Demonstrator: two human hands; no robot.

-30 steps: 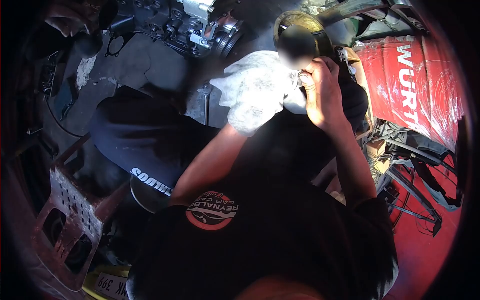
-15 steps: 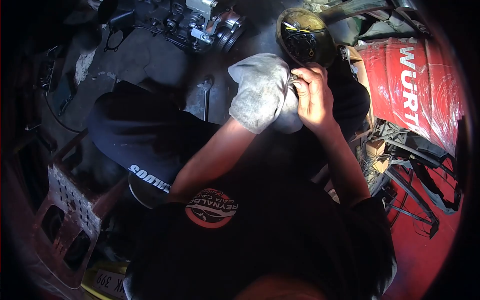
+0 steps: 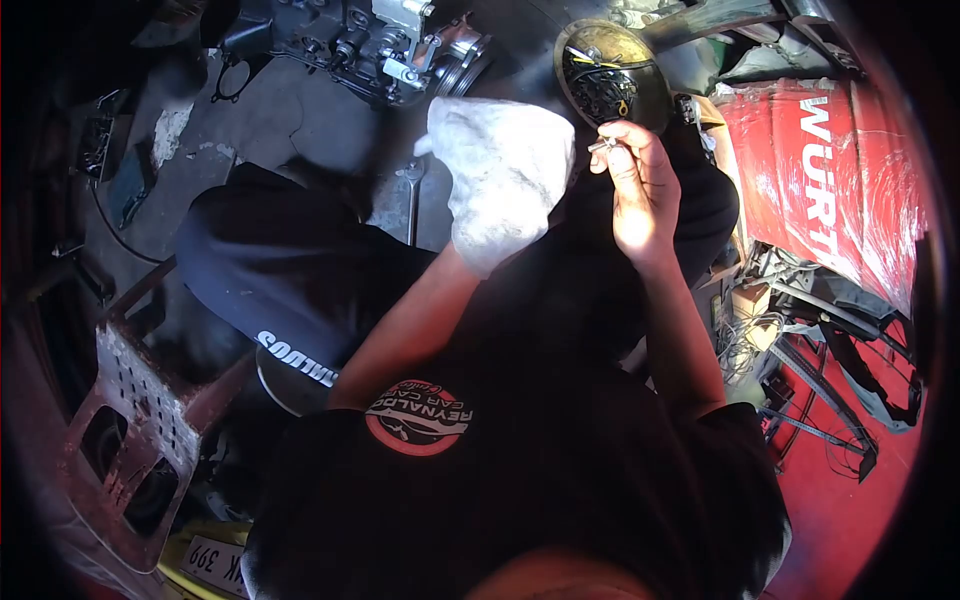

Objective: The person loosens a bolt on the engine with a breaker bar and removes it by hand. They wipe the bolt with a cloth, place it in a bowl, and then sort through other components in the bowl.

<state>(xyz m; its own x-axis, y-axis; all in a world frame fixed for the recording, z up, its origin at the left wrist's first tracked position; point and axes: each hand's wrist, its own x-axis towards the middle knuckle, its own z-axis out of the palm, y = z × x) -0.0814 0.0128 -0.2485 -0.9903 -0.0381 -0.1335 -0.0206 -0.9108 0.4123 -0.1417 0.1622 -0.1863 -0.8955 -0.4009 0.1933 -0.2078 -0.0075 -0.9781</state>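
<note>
A white, smudged cloth (image 3: 505,165) covers my left hand (image 3: 500,190); its fingers are hidden beneath the fabric. To the right, my right hand (image 3: 635,180) pinches a small metal part (image 3: 609,146) between thumb and fingertips. The hands are apart, with the cloth just left of the part. Beyond my right hand sits a round brassy bowl (image 3: 645,80) with dark small parts and a yellow piece in it.
An engine assembly (image 3: 400,50) lies at the top. A wrench (image 3: 413,200) rests on the floor left of the cloth. A red wrapped bundle (image 3: 780,160) is at the right, above metal frame pieces (image 3: 820,385). A worn plastic chair (image 3: 145,400) stands lower left.
The cloth-covered left hand has moved left, away from the right hand. My right hand has shifted slightly right, still pinching the small part, which shows more clearly now.
</note>
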